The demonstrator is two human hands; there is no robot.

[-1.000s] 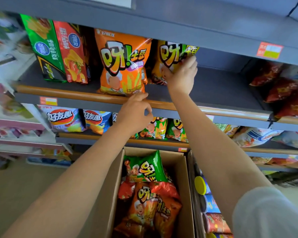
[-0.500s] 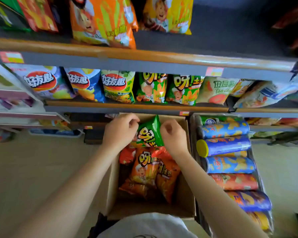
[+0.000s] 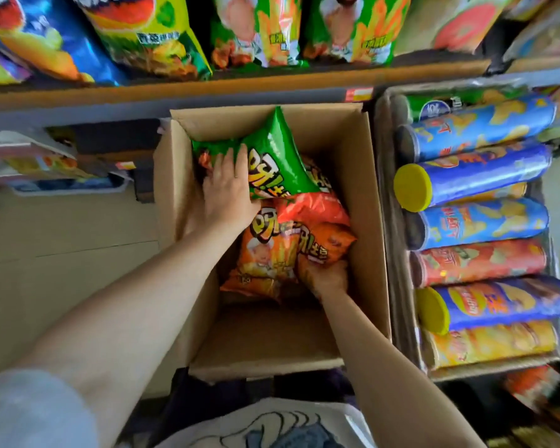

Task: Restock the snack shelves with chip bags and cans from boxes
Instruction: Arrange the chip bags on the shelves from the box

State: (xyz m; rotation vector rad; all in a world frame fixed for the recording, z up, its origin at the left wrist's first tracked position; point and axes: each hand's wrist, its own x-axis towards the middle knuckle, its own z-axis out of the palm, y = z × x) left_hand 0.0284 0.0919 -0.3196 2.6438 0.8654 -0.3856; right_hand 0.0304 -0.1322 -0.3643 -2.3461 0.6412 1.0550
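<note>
- Shelf (image 3: pixel 207 92) across the top, fronted by a wooden rail, stocked with upright chip bags (image 3: pixel 149 37) in blue, yellow-green and green.
- Open cardboard box (image 3: pixel 366 221) below the shelf, holding loose chip bags toward its far end.
- Second box (image 3: pixel 398 302) just right of it, packed with chip cans (image 3: pixel 485 176) lying on their sides, two showing yellow lids.
- Green bag (image 3: pixel 278 160) topmost at the far end, tilted.
- Orange bags (image 3: pixel 269 253) beneath and nearer.
- Left hand (image 3: pixel 228 192) laid on the green bag's left edge, fingers spread.
- Right hand (image 3: pixel 328 276) under an orange bag (image 3: pixel 327 245), fingers curled around its lower edge.
</note>
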